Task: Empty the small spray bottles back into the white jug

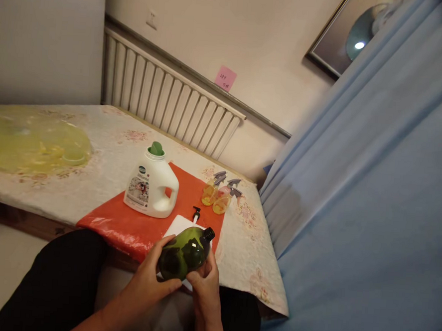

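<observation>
Tablecloth (105, 163), 1 glossy green bottle (183, 254)

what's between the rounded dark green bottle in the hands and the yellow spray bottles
Head view: a black pump head with white stem, the flat white sheet's edge and glossy red sheet.

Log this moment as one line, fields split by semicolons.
left hand: holds green bottle; right hand: holds green bottle; bottle: tilted, neck toward right; pump: apart from bottle; white jug: upright on red sheet
</observation>
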Demonstrator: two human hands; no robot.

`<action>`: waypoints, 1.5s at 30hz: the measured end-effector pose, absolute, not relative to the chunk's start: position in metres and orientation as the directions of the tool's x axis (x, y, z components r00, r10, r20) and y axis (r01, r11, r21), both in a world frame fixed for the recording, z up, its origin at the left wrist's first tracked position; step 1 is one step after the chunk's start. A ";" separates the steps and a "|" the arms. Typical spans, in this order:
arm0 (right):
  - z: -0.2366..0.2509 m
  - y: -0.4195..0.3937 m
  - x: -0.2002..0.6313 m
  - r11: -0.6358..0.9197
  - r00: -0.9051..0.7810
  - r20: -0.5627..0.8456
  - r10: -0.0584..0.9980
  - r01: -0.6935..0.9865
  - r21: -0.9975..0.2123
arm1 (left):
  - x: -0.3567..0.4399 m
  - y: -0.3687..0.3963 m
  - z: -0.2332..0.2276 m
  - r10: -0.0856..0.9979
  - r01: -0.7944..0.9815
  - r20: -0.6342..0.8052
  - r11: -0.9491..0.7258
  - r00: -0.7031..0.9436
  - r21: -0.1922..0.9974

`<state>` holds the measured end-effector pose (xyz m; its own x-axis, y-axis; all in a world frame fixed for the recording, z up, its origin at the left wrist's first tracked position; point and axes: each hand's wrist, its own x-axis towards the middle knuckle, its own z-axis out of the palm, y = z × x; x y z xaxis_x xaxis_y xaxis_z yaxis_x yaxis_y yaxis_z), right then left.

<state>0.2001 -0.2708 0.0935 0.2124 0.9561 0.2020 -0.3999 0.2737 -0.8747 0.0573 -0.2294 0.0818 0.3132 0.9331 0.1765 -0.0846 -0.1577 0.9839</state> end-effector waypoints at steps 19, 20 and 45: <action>0.099 -0.272 0.199 0.257 0.229 0.170 0.959 -0.433 -0.864 | 0.050 -0.231 0.099 0.839 -0.555 0.011 0.349 0.544 0.755; 0.099 -0.272 0.198 0.255 0.227 0.168 0.959 -0.445 -0.859 | 0.049 -0.231 0.100 0.806 -0.572 0.005 0.415 0.592 0.708; 0.102 -0.273 0.187 0.242 0.231 0.139 0.963 -0.512 -0.824 | 0.051 -0.234 0.105 0.562 -0.447 -0.111 0.749 0.820 0.489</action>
